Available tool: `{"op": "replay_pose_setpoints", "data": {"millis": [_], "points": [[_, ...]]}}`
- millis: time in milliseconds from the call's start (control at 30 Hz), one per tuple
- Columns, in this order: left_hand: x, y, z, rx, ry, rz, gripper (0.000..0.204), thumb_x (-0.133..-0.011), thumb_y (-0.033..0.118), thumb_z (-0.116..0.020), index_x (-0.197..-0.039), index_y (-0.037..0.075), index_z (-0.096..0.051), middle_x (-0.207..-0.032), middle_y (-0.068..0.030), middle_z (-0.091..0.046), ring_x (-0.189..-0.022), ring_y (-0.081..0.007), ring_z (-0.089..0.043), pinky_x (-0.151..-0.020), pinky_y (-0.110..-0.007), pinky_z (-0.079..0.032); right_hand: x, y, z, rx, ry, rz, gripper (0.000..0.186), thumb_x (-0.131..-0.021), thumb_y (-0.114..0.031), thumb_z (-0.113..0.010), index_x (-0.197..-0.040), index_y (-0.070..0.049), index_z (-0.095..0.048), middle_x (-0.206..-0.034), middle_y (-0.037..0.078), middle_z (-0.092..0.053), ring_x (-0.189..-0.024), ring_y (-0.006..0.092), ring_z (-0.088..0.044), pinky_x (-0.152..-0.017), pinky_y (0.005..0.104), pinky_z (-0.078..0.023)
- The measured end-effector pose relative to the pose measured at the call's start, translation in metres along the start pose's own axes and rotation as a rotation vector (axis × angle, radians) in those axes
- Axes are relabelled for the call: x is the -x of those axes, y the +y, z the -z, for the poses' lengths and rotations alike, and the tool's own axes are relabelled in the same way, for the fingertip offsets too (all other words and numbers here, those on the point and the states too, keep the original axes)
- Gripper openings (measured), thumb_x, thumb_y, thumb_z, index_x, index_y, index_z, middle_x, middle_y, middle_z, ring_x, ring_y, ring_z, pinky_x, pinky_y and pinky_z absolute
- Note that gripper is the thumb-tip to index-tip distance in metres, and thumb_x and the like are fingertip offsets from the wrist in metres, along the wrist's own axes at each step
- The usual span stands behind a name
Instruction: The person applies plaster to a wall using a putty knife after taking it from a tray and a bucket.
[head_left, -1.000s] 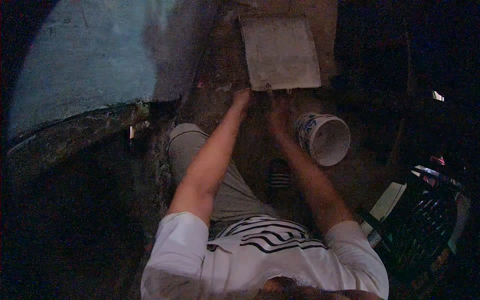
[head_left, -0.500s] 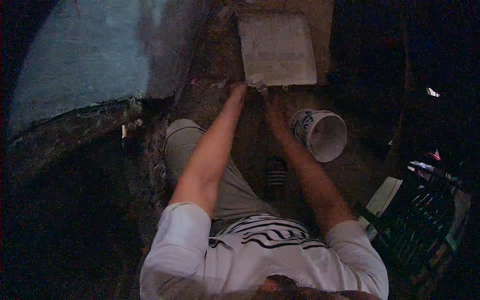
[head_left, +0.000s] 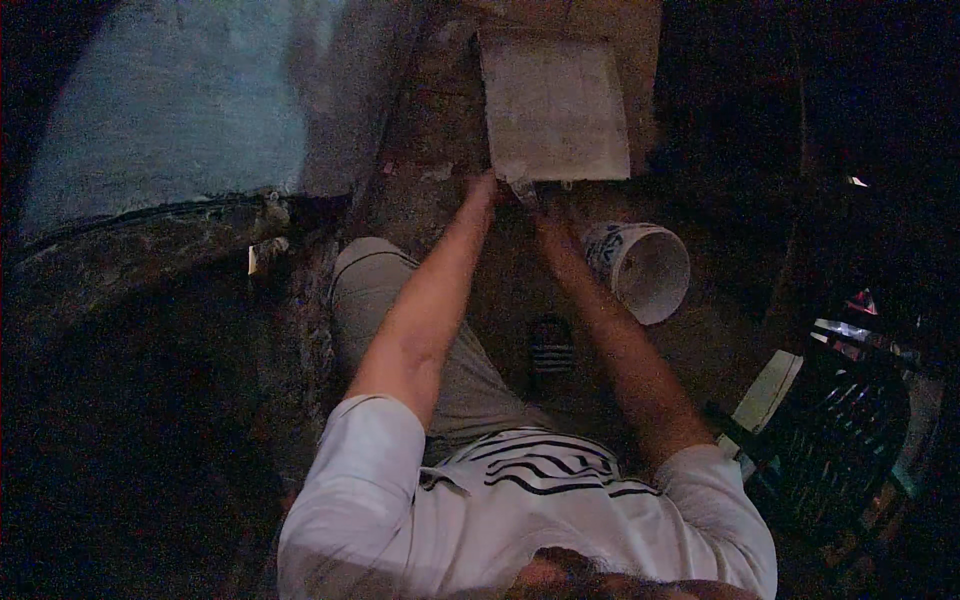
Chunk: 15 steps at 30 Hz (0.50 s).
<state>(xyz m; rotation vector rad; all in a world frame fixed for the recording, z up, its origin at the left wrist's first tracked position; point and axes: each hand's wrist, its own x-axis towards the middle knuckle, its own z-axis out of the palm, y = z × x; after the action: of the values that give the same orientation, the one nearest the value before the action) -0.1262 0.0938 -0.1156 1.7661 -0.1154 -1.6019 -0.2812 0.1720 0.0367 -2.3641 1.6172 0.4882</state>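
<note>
My left hand [head_left: 482, 187] is at the near left corner of a pale, flat square board [head_left: 554, 105], its fingers too dim to read. Just right of it, my right hand [head_left: 543, 222] reaches toward the same edge, dark and blurred. A small pale, crumpled-looking object [head_left: 519, 186] lies between the hands, against the board's edge; whether either hand grips it I cannot tell. Below and right of the board, a white bucket [head_left: 652, 275] with blue markings lies tilted, its mouth toward me, beside my right forearm.
A large curved, light blue surface [head_left: 170, 120] with a rough dark rim fills the upper left. A brownish panel [head_left: 640, 45] is behind the board. A dark item with a pale bar [head_left: 765, 395] stands at lower right. My striped footwear [head_left: 550, 345] shows between my arms.
The small pale object has appeared between my hands and now sits slightly lower than half a second ago. My hands moved up a little, then back down slightly, with the view shifting too.
</note>
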Motion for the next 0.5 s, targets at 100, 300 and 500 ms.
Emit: {"op": "replay_pose_setpoints", "data": {"millis": [100, 300, 500], "points": [[0.015, 0.006, 0.006, 0.121, -0.083, -0.085, 0.037, -0.094, 0.033, -0.055, -0.12, 0.007, -0.058, -0.099, -0.0098, -0.065, -0.078, -0.0243, -0.06, -0.063, -0.039, -0.048, 0.008, -0.007, 0.014, -0.139, -0.116, -0.068, 0.058, -0.089, -0.014, -0.057, -0.144, -0.023, -0.043, -0.149, 0.022, -0.031, -0.132, 0.0462, -0.038, -0.105, 0.0554, -0.04], [-0.006, -0.007, 0.012, 0.151, -0.308, -0.09, 0.039, -0.092, 0.033, -0.057, -0.122, 0.007, -0.057, -0.104, -0.0113, -0.064, -0.088, -0.0252, -0.061, -0.067, -0.042, -0.05, 0.014, 0.005, -0.003, -0.14, -0.105, -0.08, 0.051, -0.09, -0.014, -0.055, -0.14, -0.018, -0.048, -0.151, 0.02, -0.03, -0.135, 0.049, -0.031, -0.107, 0.0572, -0.037], [-0.017, -0.003, 0.018, 0.076, -0.137, -0.127, 0.045, -0.093, 0.033, -0.055, -0.131, 0.008, -0.052, -0.113, -0.0148, -0.063, -0.098, -0.0295, -0.063, -0.072, -0.042, -0.052, 0.021, 0.013, 0.006, 0.015, -0.039, 0.149, 0.044, -0.094, -0.021, -0.051, -0.138, -0.013, -0.049, -0.144, 0.025, -0.037, -0.13, 0.0466, -0.039, -0.106, 0.0556, -0.038]]}}
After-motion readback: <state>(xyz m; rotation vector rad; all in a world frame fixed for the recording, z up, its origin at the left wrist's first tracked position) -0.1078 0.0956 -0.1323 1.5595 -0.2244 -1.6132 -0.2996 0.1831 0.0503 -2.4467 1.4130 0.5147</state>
